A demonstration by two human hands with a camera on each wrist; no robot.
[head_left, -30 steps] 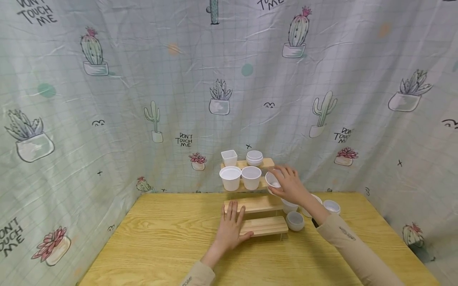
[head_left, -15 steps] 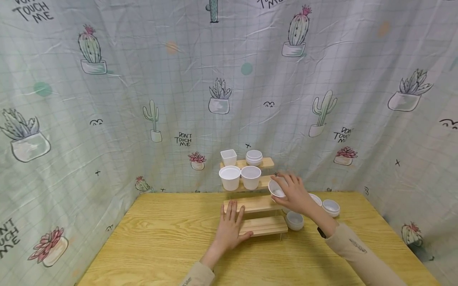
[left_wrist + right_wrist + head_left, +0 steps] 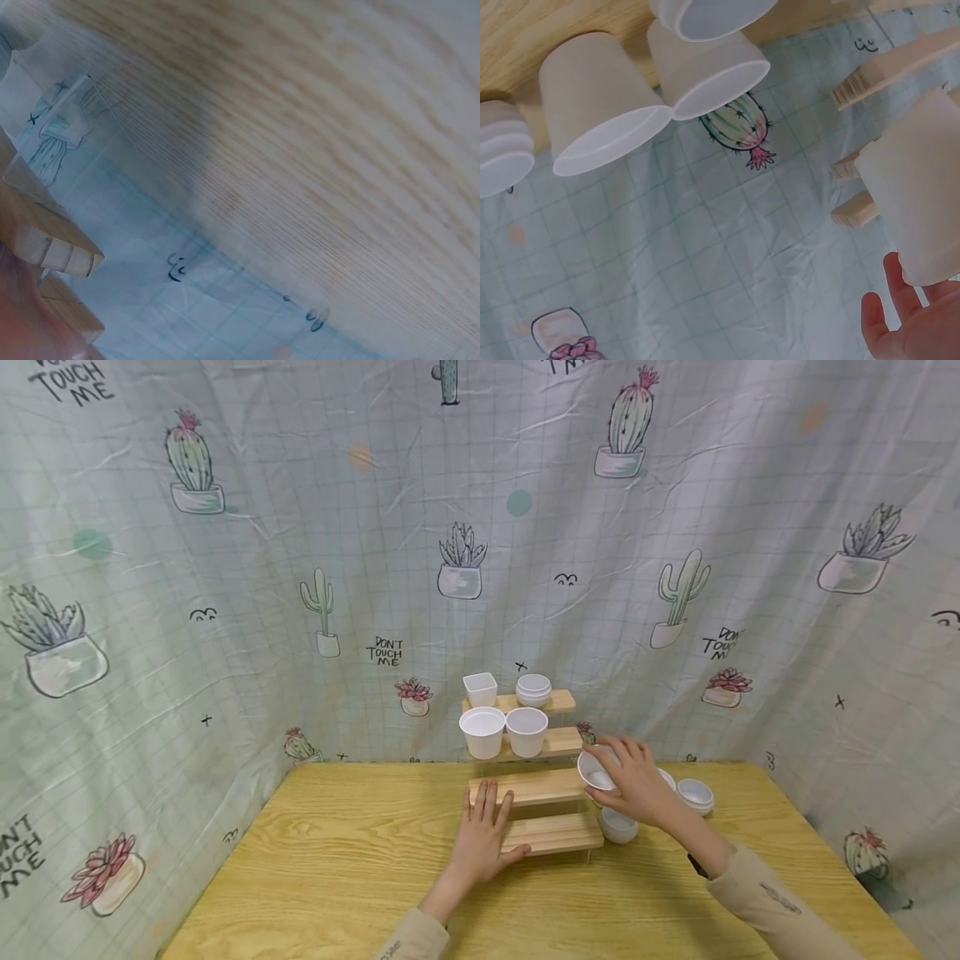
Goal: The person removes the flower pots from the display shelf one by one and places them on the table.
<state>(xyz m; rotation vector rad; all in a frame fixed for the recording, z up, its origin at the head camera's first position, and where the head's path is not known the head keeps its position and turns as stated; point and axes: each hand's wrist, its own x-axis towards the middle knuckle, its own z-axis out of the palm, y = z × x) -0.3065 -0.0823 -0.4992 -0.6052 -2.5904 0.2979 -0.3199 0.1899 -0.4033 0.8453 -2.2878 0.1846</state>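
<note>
A tiered wooden stand [image 3: 552, 834] with several steps stands on the table. My left hand [image 3: 480, 846] rests on its lower left steps, fingers straight; part of this hand [image 3: 30, 319] shows beside the step ends in the left wrist view. Just off the stand's right side, my right hand [image 3: 633, 781] grips a white plastic flower pot [image 3: 595, 770] by its rim, mouth tilted towards me. In the right wrist view, the held pot [image 3: 922, 187] sits above the fingers of my right hand [image 3: 922, 326], apart from the step ends.
The top step holds a square white pot [image 3: 480, 690] and a round ribbed pot [image 3: 533, 691]. Below them stand two tapered white pots, left [image 3: 483, 733] and right [image 3: 527, 732]. More pots, including a small round one [image 3: 618, 827] and a ribbed one [image 3: 696, 796], stand right of the stand.
My right hand has moved right and down with the pot, away from the right end of the second step from the top. My left hand has stayed in place.
</note>
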